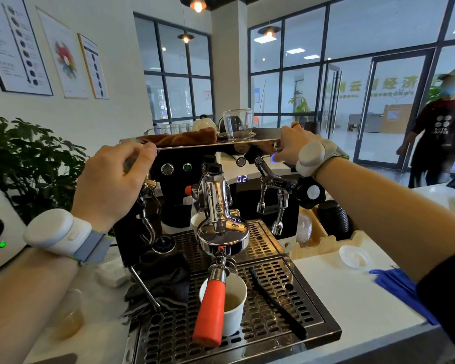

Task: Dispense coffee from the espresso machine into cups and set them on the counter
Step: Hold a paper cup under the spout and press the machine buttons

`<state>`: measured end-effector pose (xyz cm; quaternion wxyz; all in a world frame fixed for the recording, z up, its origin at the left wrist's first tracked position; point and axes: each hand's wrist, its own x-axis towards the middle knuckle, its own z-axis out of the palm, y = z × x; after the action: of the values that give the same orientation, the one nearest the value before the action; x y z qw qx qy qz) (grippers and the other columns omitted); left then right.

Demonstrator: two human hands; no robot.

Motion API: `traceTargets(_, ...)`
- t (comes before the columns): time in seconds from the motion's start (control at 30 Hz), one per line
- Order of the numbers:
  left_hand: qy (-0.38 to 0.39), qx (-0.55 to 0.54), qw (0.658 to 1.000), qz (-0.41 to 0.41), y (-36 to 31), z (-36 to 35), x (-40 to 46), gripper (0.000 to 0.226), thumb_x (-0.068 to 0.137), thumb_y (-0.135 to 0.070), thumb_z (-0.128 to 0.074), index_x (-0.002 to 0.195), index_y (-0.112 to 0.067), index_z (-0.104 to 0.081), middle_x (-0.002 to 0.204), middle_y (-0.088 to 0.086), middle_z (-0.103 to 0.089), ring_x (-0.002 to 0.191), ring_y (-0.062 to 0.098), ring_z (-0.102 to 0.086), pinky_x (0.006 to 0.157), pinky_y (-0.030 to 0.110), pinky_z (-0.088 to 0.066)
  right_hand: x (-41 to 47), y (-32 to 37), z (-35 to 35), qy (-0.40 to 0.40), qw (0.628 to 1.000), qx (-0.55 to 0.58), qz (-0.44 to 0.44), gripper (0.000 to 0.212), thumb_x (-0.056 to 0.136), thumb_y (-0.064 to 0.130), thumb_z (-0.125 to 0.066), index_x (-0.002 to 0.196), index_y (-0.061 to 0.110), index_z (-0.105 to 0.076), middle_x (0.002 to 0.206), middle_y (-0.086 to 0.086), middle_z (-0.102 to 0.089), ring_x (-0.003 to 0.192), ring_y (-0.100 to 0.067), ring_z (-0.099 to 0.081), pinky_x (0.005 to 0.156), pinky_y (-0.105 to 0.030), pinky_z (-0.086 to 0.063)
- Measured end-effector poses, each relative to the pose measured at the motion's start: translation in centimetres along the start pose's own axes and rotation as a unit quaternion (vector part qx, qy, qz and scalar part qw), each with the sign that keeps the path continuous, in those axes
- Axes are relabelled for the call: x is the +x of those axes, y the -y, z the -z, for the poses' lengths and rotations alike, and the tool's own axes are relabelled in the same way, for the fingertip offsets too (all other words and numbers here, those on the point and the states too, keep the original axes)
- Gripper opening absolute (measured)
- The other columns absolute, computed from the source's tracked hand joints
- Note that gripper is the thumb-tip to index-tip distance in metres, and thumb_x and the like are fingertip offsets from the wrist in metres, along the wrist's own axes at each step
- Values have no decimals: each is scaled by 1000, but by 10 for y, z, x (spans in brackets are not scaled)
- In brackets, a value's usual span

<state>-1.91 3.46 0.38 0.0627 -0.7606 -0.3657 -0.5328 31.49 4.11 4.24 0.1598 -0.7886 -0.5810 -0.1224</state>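
The espresso machine point(247, 185) stands in front of me, its display reading 02. A portafilter with an orange handle point(209, 313) is locked under the group head. A white paper cup point(234, 306) stands on the perforated drip tray point(294, 285) below the spout, with pale liquid inside. My left hand point(111, 185) grips the machine's upper left edge with curled fingers. My right hand point(290, 148) holds the upper right edge, its thumb pressed on a blue-lit button point(273, 158). A second white cup point(198, 222) stands behind the group head.
A black brush point(276, 303) and dark cloth point(166, 282) lie on the tray. Glass cups and a brown towel point(184, 137) sit on top. Blue gloves point(402, 290) and a small lid point(353, 256) lie on the right counter. A person in an apron point(441, 132) stands far right.
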Motion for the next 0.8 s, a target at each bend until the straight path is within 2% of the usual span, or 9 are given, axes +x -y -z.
traceTargets(0.17, -7, -5, 1000, 10, 3, 0, 1, 46, 94, -56, -37, 91, -22, -68, 80, 2, -67, 72, 21, -57, 62, 37, -47, -4, 4, 3, 0, 1000, -29, -1, 48, 87, 36, -63, 120, 5, -46, 126, -15, -44, 96, -32, -53, 77, -38, -36)
traceTargets(0.27, -1, -7, 1000, 21, 3, 0, 1, 48, 93, -59, -36, 94, -23, -68, 83, 0, -67, 81, 23, -59, 68, 41, -49, -7, 3, 1, -6, 1000, -28, 4, 48, 89, 44, -58, 117, 7, -46, 122, -14, -46, 90, -31, -51, 74, -38, -37)
traceTargets(0.33, 2, -13, 1000, 17, 2, 0, 1, 48, 93, -58, -36, 95, -23, -67, 84, 0, -67, 80, 25, -60, 68, 42, -50, -9, 2, 2, -8, 1000, -2, 18, 51, 88, 52, -52, 113, 8, -47, 115, -14, -47, 87, -30, -49, 75, -40, -42)
traceTargets(0.5, 11, -26, 1000, -12, 0, 4, 0, 40, 95, -50, -41, 103, -21, -67, 94, 5, -67, 91, 25, -58, 76, 43, -49, -16, 4, 11, 13, 995, 75, 61, 46, 86, 38, -57, 119, 10, -45, 112, -13, -54, 92, -28, -53, 77, -39, -46)
traceTargets(0.6, 28, -18, 999, -18, -2, 5, -1, 33, 96, -46, -44, 107, -22, -65, 100, 2, -67, 91, 17, -55, 75, 31, -43, -31, 14, 15, -10, 989, 103, 101, 51, 87, 38, -56, 129, 13, -41, 118, -10, -56, 95, -24, -53, 78, -37, -44)
traceTargets(0.67, 37, 1, 999, -14, -5, 5, -1, 29, 97, -42, -47, 110, -22, -64, 102, -1, -66, 87, 11, -53, 74, 26, -39, -41, 23, 15, -34, 984, 118, 131, 55, 87, 39, -55, 134, 16, -38, 127, -7, -54, 107, -24, -53, 85, -40, -41)
traceTargets(0.73, 41, 18, 999, -7, -9, 6, 0, 27, 96, -39, -50, 114, -22, -62, 104, -1, -65, 89, 11, -53, 76, 26, -40, -52, 30, 15, -42, 975, 146, 162, 58, 88, 40, -55, 138, 18, -35, 135, -6, -50, 117, -26, -51, 91, -40, -43)
traceTargets(0.8, 42, 8, 999, -14, -14, 10, 1, 27, 94, -37, -54, 117, -23, -60, 107, -5, -62, 94, 3, -53, 79, 18, -40, -62, 36, 16, -33, 966, 168, 193, 63, 88, 42, -55, 141, 20, -31, 137, -7, -49, 119, -26, -50, 95, -40, -44)
